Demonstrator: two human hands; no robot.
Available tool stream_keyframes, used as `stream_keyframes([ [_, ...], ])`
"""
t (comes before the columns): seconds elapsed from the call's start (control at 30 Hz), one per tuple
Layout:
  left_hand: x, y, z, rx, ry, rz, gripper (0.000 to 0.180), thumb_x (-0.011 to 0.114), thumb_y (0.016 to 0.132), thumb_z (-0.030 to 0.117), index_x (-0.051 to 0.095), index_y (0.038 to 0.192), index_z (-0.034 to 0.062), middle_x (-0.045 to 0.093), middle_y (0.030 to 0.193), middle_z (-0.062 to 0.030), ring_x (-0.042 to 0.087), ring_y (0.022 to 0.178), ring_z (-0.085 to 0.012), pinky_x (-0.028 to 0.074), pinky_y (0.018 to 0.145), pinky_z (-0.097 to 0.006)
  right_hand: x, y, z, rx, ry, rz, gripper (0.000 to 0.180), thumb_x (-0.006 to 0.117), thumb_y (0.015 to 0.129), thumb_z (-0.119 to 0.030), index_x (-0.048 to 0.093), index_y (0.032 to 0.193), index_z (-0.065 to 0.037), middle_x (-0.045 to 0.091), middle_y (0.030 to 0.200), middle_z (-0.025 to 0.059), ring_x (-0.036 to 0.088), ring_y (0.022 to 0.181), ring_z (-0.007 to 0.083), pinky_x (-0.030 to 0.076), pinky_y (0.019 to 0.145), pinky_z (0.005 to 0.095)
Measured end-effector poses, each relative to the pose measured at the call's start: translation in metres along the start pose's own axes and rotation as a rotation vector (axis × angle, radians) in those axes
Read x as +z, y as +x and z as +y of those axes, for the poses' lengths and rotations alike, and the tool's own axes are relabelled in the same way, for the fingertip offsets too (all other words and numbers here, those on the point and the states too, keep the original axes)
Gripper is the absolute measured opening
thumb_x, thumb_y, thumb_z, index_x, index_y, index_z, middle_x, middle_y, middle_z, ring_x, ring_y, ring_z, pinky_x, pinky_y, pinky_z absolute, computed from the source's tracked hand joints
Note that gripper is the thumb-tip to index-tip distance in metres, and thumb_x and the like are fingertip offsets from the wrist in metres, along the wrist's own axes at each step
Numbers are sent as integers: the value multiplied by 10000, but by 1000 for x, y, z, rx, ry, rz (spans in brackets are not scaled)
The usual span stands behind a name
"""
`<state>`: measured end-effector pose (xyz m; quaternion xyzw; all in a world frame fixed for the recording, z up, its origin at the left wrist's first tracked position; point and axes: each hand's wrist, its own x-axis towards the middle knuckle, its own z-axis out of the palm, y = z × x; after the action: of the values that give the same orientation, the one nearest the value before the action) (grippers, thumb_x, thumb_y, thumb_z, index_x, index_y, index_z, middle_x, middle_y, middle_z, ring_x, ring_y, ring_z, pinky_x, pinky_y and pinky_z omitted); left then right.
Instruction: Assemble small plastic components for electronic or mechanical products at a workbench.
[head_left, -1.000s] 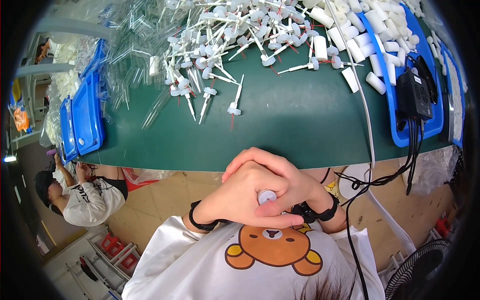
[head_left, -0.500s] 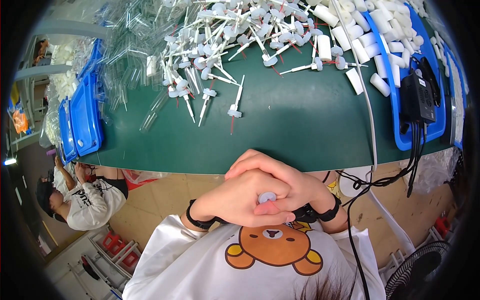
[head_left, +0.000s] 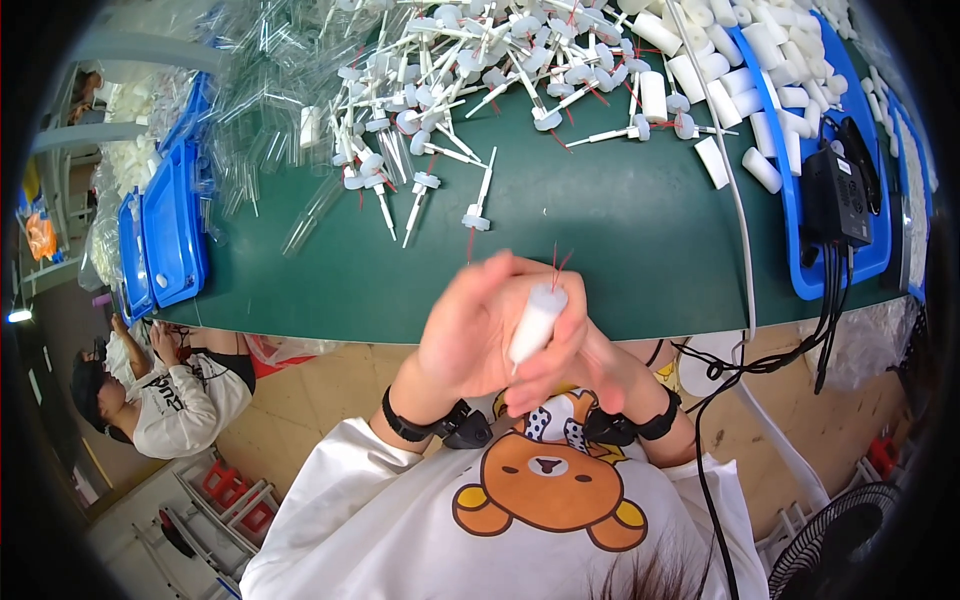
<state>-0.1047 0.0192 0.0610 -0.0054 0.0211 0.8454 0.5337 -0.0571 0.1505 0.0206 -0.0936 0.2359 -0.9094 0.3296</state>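
Green bench [head_left: 600,250] near edge: left hand [head_left: 470,335] and right hand [head_left: 575,360] both closed around white plunger piece [head_left: 533,322], red filaments uppermost; steady grip, keep filaments unbent.

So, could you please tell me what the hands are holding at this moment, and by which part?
Both hands, left hand and right hand, hold one white plastic tube with thin red strands at its top. The grip is around its lower and middle body; the capped top end stays free.
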Motion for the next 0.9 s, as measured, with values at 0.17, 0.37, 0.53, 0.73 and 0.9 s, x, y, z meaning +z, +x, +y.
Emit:
stream_keyframes([
  [0.17, 11, 4, 2, -19, 145, 202, 728, 156, 894, 610, 442, 1001, -51, 611, 844, -265, 629, 593, -354, 510, 529, -340, -6, -10, -3, 56, -98, 86, 1258, 705, 587, -702, 19, 1428, -66, 206, 1426, 109, 387, 1265, 221, 363, 1024, 385],
  [0.37, 5, -3, 1, -19, 191, 195, 655, 192, 916, 552, 434, 1050, -41, 608, 845, -264, 614, 579, -366, 521, 554, -357, -11, -12, -3, 104, -127, -7, 1215, 645, 622, -741, 36, 1420, -58, 235, 1403, 125, 549, 1057, 198, 476, 871, 347],
  [0.53, -7, -6, -6, 26, 40, -17, 346, 351, 949, 349, 393, 997, 9, 511, 640, -126, 496, 441, -193, 396, 408, -257, -6, -4, 1, -30, -121, -31, 1097, 453, 717, -794, 114, 1406, -11, 248, 1412, 159, 317, 1297, 273, 317, 1036, 410],
  [0.73, 1, -8, -12, 90, 497, 7, 203, 397, 948, 180, 298, 1054, 38, 491, 704, -100, 493, 529, -166, 388, 491, -252, -7, -2, -8, -131, -272, -138, 1005, 429, 745, -742, 207, 1373, 11, 300, 1392, 179, 204, 1346, 281, 215, 1076, 432],
  [0.9, -1, -9, -13, 80, 566, -58, 237, 364, 960, 196, 363, 1103, 6, 523, 778, -127, 556, 675, -189, 424, 631, -266, -4, -2, -14, -79, -223, -152, 924, 506, 732, -641, 269, 1344, 9, 328, 1372, 168, 255, 1317, 278, 264, 1042, 421],
])
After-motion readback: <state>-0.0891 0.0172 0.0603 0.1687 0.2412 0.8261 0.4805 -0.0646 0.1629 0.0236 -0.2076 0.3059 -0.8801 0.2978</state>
